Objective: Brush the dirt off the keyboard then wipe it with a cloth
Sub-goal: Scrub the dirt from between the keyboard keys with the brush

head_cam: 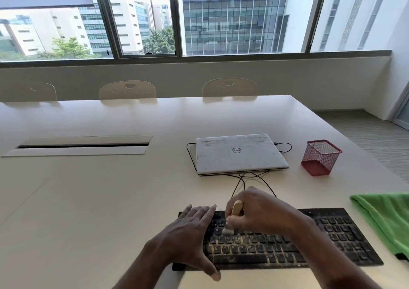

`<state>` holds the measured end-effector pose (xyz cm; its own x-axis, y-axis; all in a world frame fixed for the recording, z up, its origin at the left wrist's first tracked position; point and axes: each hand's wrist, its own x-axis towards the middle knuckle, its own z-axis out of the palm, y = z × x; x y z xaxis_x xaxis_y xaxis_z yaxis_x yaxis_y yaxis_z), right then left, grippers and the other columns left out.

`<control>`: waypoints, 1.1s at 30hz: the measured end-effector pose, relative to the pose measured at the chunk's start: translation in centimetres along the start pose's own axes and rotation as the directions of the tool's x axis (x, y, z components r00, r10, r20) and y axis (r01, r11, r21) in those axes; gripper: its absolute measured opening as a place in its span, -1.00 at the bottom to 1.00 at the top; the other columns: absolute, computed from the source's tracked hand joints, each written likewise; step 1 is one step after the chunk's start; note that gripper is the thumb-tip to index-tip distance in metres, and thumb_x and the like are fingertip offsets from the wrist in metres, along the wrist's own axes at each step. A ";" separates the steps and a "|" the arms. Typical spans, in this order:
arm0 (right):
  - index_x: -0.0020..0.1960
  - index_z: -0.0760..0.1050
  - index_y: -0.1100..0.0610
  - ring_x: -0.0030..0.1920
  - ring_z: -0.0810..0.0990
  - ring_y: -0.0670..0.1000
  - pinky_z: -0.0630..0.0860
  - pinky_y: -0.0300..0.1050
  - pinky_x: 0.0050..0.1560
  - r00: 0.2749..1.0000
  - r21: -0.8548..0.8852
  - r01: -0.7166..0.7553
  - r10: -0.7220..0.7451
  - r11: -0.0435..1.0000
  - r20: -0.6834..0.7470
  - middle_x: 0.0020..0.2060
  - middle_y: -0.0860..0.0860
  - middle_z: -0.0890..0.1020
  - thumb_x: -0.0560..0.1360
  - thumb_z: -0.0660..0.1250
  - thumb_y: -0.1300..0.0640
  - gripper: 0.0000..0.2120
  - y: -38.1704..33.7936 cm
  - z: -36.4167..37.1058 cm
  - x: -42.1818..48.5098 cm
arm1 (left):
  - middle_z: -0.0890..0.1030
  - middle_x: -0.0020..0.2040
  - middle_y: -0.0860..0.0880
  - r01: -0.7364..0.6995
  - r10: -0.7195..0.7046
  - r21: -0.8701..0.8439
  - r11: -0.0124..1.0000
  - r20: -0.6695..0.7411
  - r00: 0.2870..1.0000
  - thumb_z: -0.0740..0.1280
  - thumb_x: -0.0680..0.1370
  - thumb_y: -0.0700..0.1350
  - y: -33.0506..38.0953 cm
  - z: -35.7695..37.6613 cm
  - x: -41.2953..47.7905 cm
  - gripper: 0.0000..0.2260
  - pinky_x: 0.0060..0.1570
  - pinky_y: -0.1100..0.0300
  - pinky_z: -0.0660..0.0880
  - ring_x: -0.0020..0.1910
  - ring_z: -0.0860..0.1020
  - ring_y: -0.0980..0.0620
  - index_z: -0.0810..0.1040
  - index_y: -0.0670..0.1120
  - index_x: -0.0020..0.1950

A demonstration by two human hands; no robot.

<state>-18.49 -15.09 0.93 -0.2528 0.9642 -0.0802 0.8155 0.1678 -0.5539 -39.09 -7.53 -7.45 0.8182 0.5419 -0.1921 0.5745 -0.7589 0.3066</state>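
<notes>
A black keyboard (309, 246) dusted with pale yellowish dirt lies near the table's front edge. My left hand (188, 233) rests flat on its left end, fingers spread, thumb at the front edge. My right hand (263, 213) grips a small brush (236, 209) with a light wooden handle. The brush's white bristles touch the keys in the upper left part of the keyboard. A green cloth (385, 218) lies at the right, over the table edge, beside the keyboard's right end.
A closed white laptop (239, 153) sits behind the keyboard with thin black cables (243, 180) running toward it. A red mesh pen holder (321, 158) stands to the laptop's right. A cable slot (84, 145) is set into the white table (99, 200). Chairs line the far side.
</notes>
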 end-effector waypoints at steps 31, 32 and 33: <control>-0.11 0.66 0.04 -0.39 0.55 -0.16 0.50 -0.30 -0.35 1.000 0.000 -0.015 0.015 1.000 0.011 -0.31 -0.08 0.66 0.55 0.41 0.07 -0.90 0.9 -0.2 -0.5 | -0.05 0.67 -0.04 -0.021 0.021 0.017 1.000 0.024 0.999 0.49 0.27 0.47 0.8 0.0 0.8 0.31 0.53 0.13 -0.38 0.63 -0.13 0.07 -0.27 -0.08 0.65; -0.15 0.65 0.10 -0.42 0.51 -0.15 0.46 -0.29 -0.39 0.999 -0.021 -0.030 0.030 0.999 0.023 -0.32 -0.02 0.66 0.54 0.40 0.11 -0.88 1.2 -0.2 -0.6 | -0.06 0.67 -0.04 -0.021 0.021 0.017 1.000 0.026 0.999 0.50 0.28 0.46 0.9 -0.1 0.8 0.31 0.54 0.13 -0.37 0.63 -0.14 0.07 -0.27 -0.08 0.65; -0.20 0.63 0.17 -0.44 0.46 -0.14 0.40 -0.27 -0.42 0.998 -0.039 -0.048 0.050 0.998 0.028 -0.33 0.06 0.66 0.52 0.38 0.16 -0.86 1.4 -0.3 -0.6 | -0.06 0.67 -0.03 -0.022 0.021 0.015 1.000 0.026 0.999 0.50 0.28 0.46 1.0 -0.1 0.8 0.31 0.54 0.13 -0.37 0.63 -0.14 0.07 -0.26 -0.08 0.65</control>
<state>-17.00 -15.41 0.47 -0.2266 0.9652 -0.1307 0.8463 0.1287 -0.5170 -37.87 -7.77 -7.23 0.8304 0.5159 -0.2102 0.5570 -0.7759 0.2962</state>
